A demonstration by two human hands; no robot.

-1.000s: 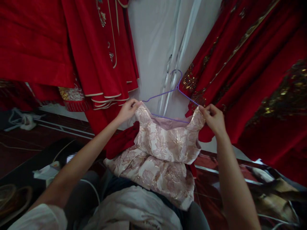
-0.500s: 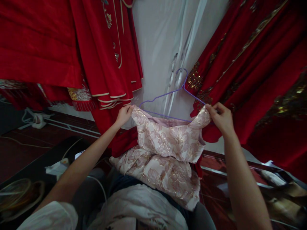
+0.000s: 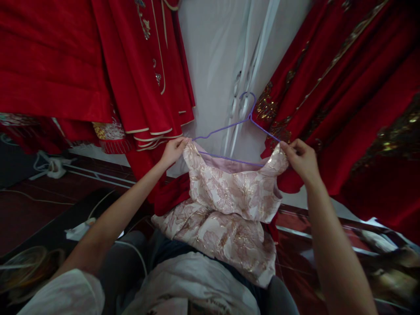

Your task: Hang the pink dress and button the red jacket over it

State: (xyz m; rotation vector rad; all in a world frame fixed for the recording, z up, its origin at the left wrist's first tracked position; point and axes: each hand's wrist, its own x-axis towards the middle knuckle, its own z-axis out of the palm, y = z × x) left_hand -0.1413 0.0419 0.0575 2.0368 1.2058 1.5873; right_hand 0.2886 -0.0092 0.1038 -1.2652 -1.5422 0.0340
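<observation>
A sleeveless dress (image 3: 229, 194) in pale pink and gold brocade spreads over my lap, its upper part lifted and its lower part folded across my thighs. A thin purple hanger (image 3: 226, 127) sits inside its neckline, with the hook pointing up and away from me. My left hand (image 3: 175, 151) pinches the left shoulder strap together with that end of the hanger. At the opposite strap, my right hand (image 3: 300, 158) grips the fabric between thumb and fingers by the hanger's right end. Both hanger tips are hidden by the straps and fingers.
Red embroidered garments (image 3: 144, 78) hang at the left, and more red garments with gold sequins (image 3: 344, 100) hang at the right. Between them stands a pale cabinet (image 3: 210, 57) with long handles. A dark surface at lower left bears a clear round container (image 3: 24, 267).
My left hand has moved slightly up and right, bringing the left strap over the hanger's left end, which showed before. My right hand has barely moved.
</observation>
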